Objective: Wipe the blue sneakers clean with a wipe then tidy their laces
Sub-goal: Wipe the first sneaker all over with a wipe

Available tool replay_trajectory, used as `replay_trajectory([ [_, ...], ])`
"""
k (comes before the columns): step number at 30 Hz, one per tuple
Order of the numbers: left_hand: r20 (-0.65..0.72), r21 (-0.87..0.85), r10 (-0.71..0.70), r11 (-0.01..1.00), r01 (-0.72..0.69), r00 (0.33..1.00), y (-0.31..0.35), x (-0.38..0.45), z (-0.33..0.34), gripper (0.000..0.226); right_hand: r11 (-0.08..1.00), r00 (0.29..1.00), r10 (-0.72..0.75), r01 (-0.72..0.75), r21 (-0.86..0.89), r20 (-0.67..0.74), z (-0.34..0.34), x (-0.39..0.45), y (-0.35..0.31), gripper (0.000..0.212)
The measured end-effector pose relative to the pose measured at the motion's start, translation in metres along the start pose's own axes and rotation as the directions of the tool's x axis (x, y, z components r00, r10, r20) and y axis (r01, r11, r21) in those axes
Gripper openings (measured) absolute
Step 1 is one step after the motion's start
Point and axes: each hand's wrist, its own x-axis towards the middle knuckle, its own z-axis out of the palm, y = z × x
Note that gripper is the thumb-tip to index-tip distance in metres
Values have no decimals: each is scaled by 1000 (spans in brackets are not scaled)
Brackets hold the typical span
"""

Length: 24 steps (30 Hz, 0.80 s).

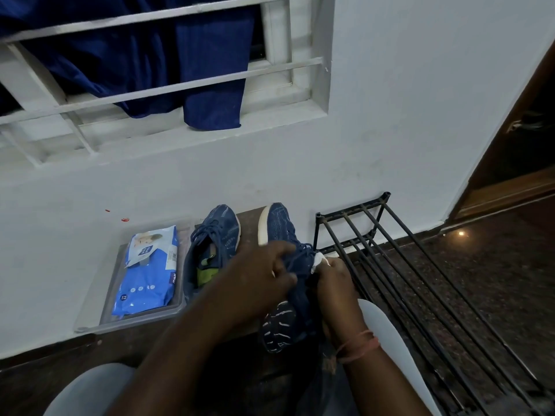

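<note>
Both hands are up close: left hand (258,277) grips the right sneaker (285,232) by its laces, right hand (330,280) pinches a white wipe (319,261) against it. Other sneaker (214,244) sits just left. The wipes pack (150,268) says "72"; the rest is unreadable.

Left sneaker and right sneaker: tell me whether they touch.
Apart. The head view shows bare brown surface between the left sneaker and the right sneaker at their toes.

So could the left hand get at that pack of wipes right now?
Probably yes: the pack of wipes lies uncovered in its tray, but the left hand must first release the sneaker.
</note>
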Motion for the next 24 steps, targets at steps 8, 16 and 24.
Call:
replay_trajectory([
  [8,87,-701,-104,700,135,991,83,54,-58,23,971,970,-236,234,-43,-53,11,-25,-2,18],
  [16,-146,-530,-216,841,109,965,83,91,-39,37,983,998,-32,40,179,-46,5,-8,3,17],
  [24,-86,-725,-571,598,342,816,-28,-4,24,28,961,961,-257,265,79,-101,2,-12,-8,21],
])
